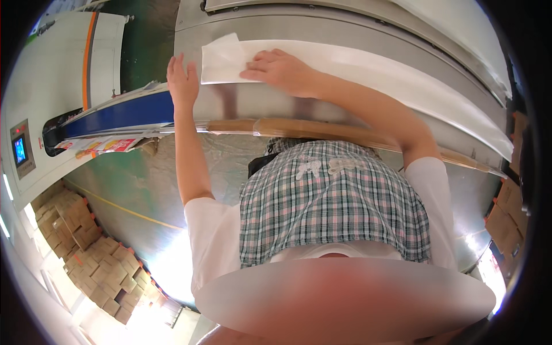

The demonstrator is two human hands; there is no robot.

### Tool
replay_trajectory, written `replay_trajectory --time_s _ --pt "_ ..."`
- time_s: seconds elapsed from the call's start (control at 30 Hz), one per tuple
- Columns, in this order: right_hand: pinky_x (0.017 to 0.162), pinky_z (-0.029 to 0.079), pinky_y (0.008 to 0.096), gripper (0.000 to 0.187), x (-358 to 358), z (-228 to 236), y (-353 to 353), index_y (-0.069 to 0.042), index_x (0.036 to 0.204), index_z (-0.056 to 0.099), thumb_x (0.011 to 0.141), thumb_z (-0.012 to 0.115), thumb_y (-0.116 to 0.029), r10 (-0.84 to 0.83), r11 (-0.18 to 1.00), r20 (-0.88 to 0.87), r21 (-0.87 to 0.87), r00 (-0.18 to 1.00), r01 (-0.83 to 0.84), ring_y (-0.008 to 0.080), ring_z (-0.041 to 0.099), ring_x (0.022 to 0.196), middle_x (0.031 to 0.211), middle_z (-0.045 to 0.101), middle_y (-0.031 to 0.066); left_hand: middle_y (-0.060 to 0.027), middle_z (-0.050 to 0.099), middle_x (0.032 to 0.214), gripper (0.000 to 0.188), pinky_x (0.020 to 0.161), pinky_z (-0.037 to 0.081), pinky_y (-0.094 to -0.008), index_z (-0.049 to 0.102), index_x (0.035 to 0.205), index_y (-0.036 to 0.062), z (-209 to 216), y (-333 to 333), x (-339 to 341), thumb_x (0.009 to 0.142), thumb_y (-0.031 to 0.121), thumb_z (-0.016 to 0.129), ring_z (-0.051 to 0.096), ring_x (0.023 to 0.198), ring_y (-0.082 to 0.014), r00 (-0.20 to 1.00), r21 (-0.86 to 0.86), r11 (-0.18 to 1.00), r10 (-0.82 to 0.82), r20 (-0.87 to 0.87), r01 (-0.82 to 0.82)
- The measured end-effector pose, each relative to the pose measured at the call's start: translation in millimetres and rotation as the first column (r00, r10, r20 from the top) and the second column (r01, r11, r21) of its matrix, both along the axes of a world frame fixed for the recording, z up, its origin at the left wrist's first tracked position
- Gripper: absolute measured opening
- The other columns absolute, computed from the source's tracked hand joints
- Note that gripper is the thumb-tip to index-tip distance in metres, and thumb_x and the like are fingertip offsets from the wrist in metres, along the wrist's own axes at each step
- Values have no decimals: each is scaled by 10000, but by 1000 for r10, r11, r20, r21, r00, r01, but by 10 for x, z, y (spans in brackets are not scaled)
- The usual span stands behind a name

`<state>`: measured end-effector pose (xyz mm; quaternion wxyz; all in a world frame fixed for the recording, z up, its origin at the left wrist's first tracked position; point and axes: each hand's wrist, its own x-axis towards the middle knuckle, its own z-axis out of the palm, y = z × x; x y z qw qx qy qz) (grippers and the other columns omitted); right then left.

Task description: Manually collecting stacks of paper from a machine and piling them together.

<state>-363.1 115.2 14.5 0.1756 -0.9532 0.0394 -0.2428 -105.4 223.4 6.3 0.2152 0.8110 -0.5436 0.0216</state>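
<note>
1. White sheet [368, 63]: a long, pale strip under my right fingers [259, 66], running from there away to the right and curving with the view. Its short left end lies between my two sets of fingers.
2. Folded flap [224, 49]: at that left end, just left of my right fingertips, with a corner poking past the strip's far edge.
3. Right fingers: bent loosely over the sheet, tips pointing left, beside the flap. Cannot tell whether they pinch the material or only press on it.
4. Left fingers [174, 72]: spread wide, thumb apart, pointing away from me; just left of the sheet's end, nothing seen in them.
5. Metal counter [253, 103]: shiny, beneath my right fingers and the sheet. Brown covering [299, 128], with tape across it, along its near edge, on my side of both sets of fingers.
6. Blue belt [123, 114]: left of my left fingers and nearer to me, leading to a white machine [106, 57] with an orange stripe. Colourful printed sheets [115, 145] along the belt's near side.
7. Plaid apron [333, 201] on me, nearer than either set of fingers. Stacked cardboard boxes [106, 270] well off, behind and left of my left fingers.
</note>
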Motion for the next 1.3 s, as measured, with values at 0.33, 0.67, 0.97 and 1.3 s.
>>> replay_trajectory --time_s 0.33,0.67,0.97,1.3 --pt "811 385 344 246 455 -153 147 -127 1002 514 760 479 -142 106 979 -73 -165 992 -116 201 489 994 1010 538 33 -163 590 968 185 803 427 -392 594 943 44 399 -588 -637 822 172 539 550 911 -348 925 -77 925 -377 -48 373" --pt "822 424 354 222 -2784 198 -84 -55 874 537 653 552 -61 -584 811 -272 -149 765 566 279 493 931 939 526 111 -209 597 913 310 763 434 -430 589 900 -11 -176 -151 -579 897 223 386 560 860 -374 986 214 964 -142 -89 159" --pt "828 434 373 307 -5576 192 -1032 -75 921 544 620 602 -67 -946 176 -323 -483 13 858 254 492 1038 1031 541 80 -157 593 1010 382 812 416 -406 583 999 17 135 185 -119 917 293 332 546 949 -316 823 291 870 197 533 -397" --pt "690 447 414 90 -7983 211 -1391 -80 797 542 743 472 -96 -910 74 -337 -706 -243 704 285 576 834 835 581 86 -88 354 1354 516 980 177 -588 501 1206 235 6 -622 -2601 872 553 269 207 1268 -394 977 454 871 122 175 -189"
